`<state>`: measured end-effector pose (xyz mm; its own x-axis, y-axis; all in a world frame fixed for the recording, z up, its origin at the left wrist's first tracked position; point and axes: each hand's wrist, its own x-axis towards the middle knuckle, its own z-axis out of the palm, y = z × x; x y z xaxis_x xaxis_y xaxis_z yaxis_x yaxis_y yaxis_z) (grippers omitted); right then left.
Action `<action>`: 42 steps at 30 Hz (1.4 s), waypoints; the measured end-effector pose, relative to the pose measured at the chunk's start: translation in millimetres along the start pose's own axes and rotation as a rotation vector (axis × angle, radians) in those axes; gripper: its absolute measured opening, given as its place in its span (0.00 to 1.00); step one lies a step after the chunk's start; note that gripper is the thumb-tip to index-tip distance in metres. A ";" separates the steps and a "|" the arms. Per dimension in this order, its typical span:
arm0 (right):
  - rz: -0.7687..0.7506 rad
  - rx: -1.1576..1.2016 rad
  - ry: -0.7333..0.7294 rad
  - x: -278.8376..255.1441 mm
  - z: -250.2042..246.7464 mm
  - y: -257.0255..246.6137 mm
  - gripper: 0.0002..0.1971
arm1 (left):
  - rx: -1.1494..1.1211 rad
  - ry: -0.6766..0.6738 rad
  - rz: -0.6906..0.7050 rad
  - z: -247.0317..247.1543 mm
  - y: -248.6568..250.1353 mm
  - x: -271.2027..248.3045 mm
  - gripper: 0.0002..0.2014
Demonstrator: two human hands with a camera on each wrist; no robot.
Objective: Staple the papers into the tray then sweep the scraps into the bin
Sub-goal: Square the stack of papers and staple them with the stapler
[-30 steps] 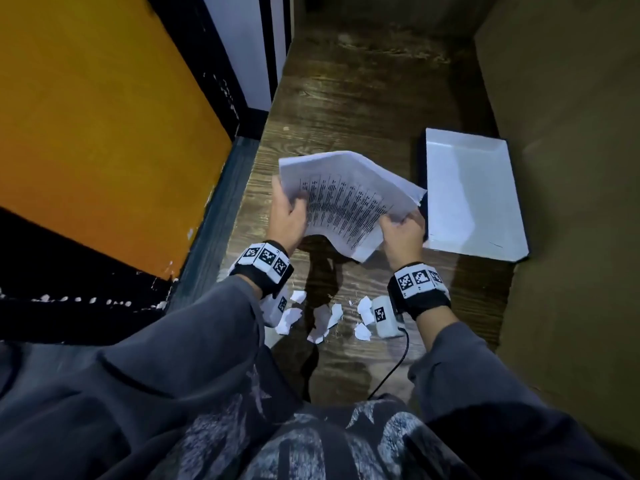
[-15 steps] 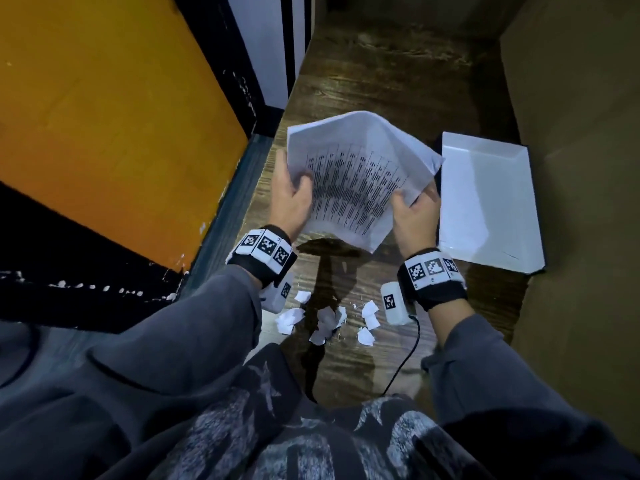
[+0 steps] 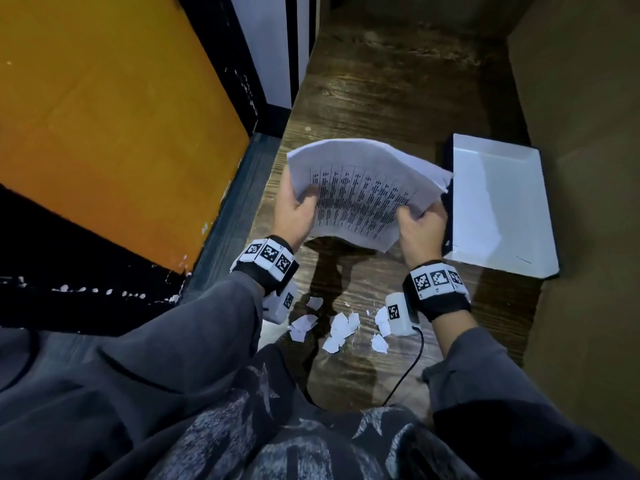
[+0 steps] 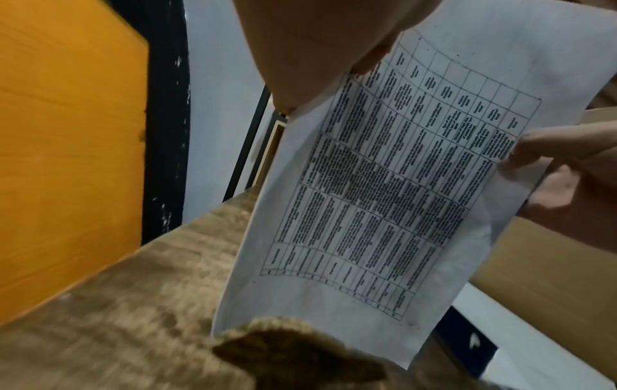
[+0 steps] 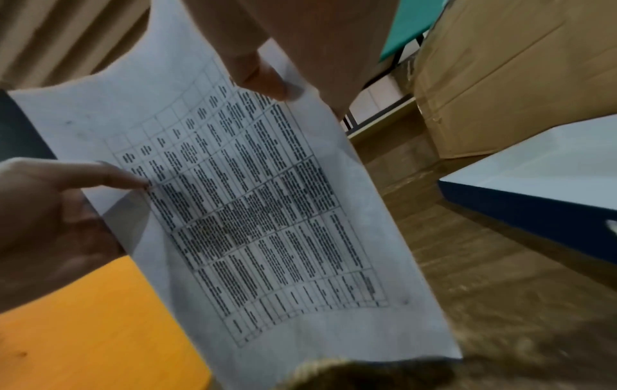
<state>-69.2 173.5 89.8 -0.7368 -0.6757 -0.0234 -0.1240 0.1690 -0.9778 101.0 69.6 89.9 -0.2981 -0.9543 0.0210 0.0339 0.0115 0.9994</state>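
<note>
I hold a bowed stack of printed papers (image 3: pixel 360 192) above the wooden table (image 3: pixel 381 98), a dense table of text on the top sheet (image 4: pixel 384 198) (image 5: pixel 254 211). My left hand (image 3: pixel 294 209) grips the left edge, thumb on top. My right hand (image 3: pixel 420 220) grips the right edge. A white tray (image 3: pixel 498 202) with a dark outer rim lies on the table just right of the papers, nothing in it. Several torn white paper scraps (image 3: pixel 339 327) lie on the table below my wrists. No stapler or bin shows in any view.
An orange panel (image 3: pixel 104 116) with a black frame stands to the left of the table. A brown cardboard wall (image 3: pixel 588 168) closes the right side, close behind the tray. A black cable (image 3: pixel 412 368) runs from my right wrist camera across the near table edge.
Both hands still hold the papers, which have lifted slightly and bowed upward more. The view has shifted a little, so the tray sits further right and lower.
</note>
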 end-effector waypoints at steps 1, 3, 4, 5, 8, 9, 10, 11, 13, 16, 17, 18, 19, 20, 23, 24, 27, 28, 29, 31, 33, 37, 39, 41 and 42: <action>0.019 -0.035 -0.026 -0.9 2.4 4.5 0.12 | 0.024 0.010 -0.018 0.3 -4.2 -0.8 0.19; 0.055 -0.139 -0.041 -2.6 9.0 15.5 0.08 | 0.079 0.025 -0.021 2.6 -12.5 0.4 0.18; 0.065 -0.169 -0.029 -1.0 12.4 18.6 0.08 | 0.099 0.021 -0.004 3.8 -12.9 3.2 0.17; 0.070 -0.175 -0.011 2.7 15.8 19.3 0.09 | 0.114 0.012 0.009 4.3 -10.2 8.7 0.17; 0.031 -0.140 -0.017 23.8 27.4 9.5 0.12 | 0.125 -0.011 0.036 -5.3 6.2 36.0 0.18; 0.010 -0.147 -0.055 34.0 33.4 5.7 0.13 | 0.128 -0.018 0.039 -12.3 11.5 48.9 0.19; -0.008 -0.168 -0.109 44.1 40.1 2.9 0.13 | 0.142 -0.030 0.036 -20.1 13.8 62.8 0.21; -0.020 -0.193 -0.164 54.8 48.7 2.6 0.14 | 0.160 -0.041 0.010 -28.5 14.2 76.9 0.22; 0.038 -0.232 -0.273 72.8 71.7 4.4 0.17 | 0.176 -0.049 -0.098 -45.4 7.4 105.0 0.24; 0.187 -0.271 -0.413 90.1 107.5 14.8 0.20 | 0.218 -0.028 -0.263 -69.1 -18.4 132.6 0.24; 0.237 -0.289 -0.475 96.7 117.1 22.9 0.19 | 0.235 -0.014 -0.310 -76.5 -30.1 138.2 0.24; 0.279 -0.303 -0.549 103.1 126.1 31.3 0.18 | 0.238 -0.001 -0.349 -83.1 -41.3 142.7 0.24; 0.296 -0.332 -0.624 109.8 133.6 40.6 0.15 | 0.237 0.004 -0.382 -89.3 -51.3 144.8 0.24; 0.291 -0.412 -0.684 116.3 139.1 47.5 0.10 | 0.236 0.003 -0.401 -95.1 -61.4 146.5 0.24; 0.233 -0.627 -0.653 136.8 151.6 66.7 0.17 | 0.242 0.028 -0.422 -109.9 -83.9 149.5 0.23; 0.219 -0.658 -0.570 142.4 153.8 68.5 0.19 | 0.241 0.042 -0.428 -113.5 -90.4 148.5 0.22; 0.198 -0.731 -0.372 163.8 169.8 72.6 0.08 | 0.256 0.107 -0.460 -124.6 -111.5 150.3 0.21; 0.218 -0.753 -0.371 170.0 177.1 74.2 0.06 | 0.263 0.133 -0.475 -127.1 -117.1 150.4 0.20; 0.242 -0.765 -0.385 175.9 185.2 76.3 0.09 | 0.272 0.157 -0.490 -129.2 -121.6 150.6 0.20; 0.279 -0.778 -0.424 184.2 204.3 78.7 0.14 | 0.282 0.194 -0.520 -131.8 -126.8 150.3 0.19; 0.322 -0.779 -0.445 189.4 223.9 84.3 0.18 | 0.280 0.218 -0.543 -134.0 -133.3 149.2 0.20; 0.444 -0.821 -0.393 192.4 251.0 101.0 0.31 | 0.353 0.218 -0.565 -135.5 -148.0 144.2 0.18; 0.475 -0.844 -0.336 193.2 258.5 109.2 0.39 | 0.377 0.217 -0.567 -134.9 -148.7 141.1 0.18; 0.516 -0.769 -0.293 195.1 259.1 107.1 0.44 | 0.360 0.218 -0.572 -134.7 -145.4 139.2 0.18; 0.536 -0.705 -0.275 196.2 256.4 105.2 0.44 | 0.344 0.217 -0.576 -135.5 -144.6 139.5 0.18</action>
<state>-56.4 -125.3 -71.0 -0.6401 -0.5123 -0.5726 -0.2544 0.8446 -0.4712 183.9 -105.6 -55.6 0.0201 -0.8743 -0.4850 -0.3861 -0.4542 0.8029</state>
